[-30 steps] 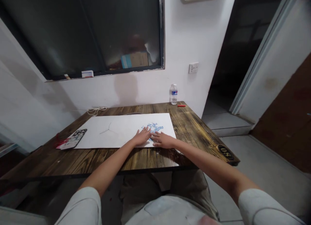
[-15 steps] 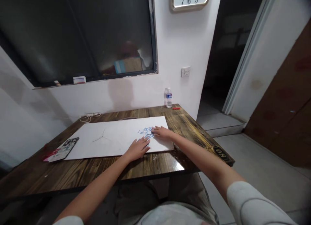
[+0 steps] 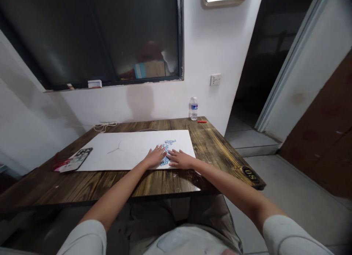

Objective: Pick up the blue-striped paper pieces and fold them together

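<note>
A large white sheet lies on the dark wooden table. Near its right end sits a heap of small blue-and-white pieces. My left hand lies flat on the sheet at the left of the heap, fingers spread, touching the pieces. My right hand lies flat just right of it, fingers stretched toward the heap. The two hands nearly meet over the near side of the pieces, hiding some of them. Neither hand grips anything.
A phone in a patterned case lies at the sheet's left end, beside something red. A water bottle and a red pen stand at the table's far right corner. A white cable lies by the wall. An open doorway is at right.
My left hand slid forward and my right hand came back, so both now lie side by side against the heap. The pieces look pushed closer together. The camera view shifted slightly.
</note>
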Demonstrator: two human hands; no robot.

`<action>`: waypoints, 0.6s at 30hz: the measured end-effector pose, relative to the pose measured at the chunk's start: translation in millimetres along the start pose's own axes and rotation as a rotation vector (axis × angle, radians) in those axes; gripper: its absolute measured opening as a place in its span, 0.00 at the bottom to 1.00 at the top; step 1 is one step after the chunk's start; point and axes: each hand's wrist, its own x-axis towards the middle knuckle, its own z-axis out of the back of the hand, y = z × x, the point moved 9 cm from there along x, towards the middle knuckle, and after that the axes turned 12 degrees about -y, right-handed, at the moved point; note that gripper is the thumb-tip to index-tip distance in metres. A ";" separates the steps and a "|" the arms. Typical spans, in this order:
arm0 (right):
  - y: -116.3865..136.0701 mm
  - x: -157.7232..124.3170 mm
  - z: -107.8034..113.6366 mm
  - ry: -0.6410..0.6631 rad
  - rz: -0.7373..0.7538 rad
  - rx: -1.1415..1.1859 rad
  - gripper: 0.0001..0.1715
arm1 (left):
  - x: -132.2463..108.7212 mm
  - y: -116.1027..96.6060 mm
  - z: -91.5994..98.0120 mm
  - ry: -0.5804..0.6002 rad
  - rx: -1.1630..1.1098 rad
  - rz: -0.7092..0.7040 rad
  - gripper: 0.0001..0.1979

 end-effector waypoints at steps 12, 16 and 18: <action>-69.8 48.2 24.8 -0.163 -0.148 -0.070 0.29 | -46.4 -47.8 20.5 -0.171 -0.031 -0.236 0.28; -76.3 64.0 19.8 -0.112 -0.151 -0.116 0.30 | -65.1 -48.8 15.9 -0.126 -0.037 -0.257 0.29; -72.5 66.8 13.1 -0.048 -0.127 -0.124 0.28 | -66.2 -41.1 11.7 -0.109 -0.017 -0.229 0.30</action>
